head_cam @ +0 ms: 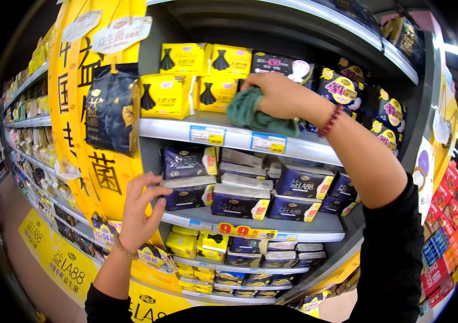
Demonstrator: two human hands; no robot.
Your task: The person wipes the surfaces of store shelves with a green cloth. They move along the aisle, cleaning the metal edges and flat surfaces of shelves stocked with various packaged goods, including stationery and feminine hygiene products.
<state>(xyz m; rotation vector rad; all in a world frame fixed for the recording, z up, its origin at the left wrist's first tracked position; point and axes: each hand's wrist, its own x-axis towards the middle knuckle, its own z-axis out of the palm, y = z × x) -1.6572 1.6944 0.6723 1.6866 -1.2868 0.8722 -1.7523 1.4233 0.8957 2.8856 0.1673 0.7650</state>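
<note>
My right hand [279,97] grips a folded green cloth [247,111] at the front of an upper store shelf [164,127]. Part of the cloth hangs over the shelf's front edge, above a price tag. Just left of it stand yellow packs [166,96] with a black dress print, stacked two high. Behind the hand is a black pack [269,64], partly covered. My left hand [142,208] is raised with fingers apart and nothing in it. It is nearest to the dark blue packs [190,196] on the shelf below; whether a fingertip touches one I cannot tell.
A yellow display panel [108,173] flanks the shelves on the left, with a black pouch [112,109] hanging from it. Lower shelves [233,266] hold more yellow and dark packs. Another stocked shelf run [31,121] recedes at left. Red and orange packs [443,202] stand at right.
</note>
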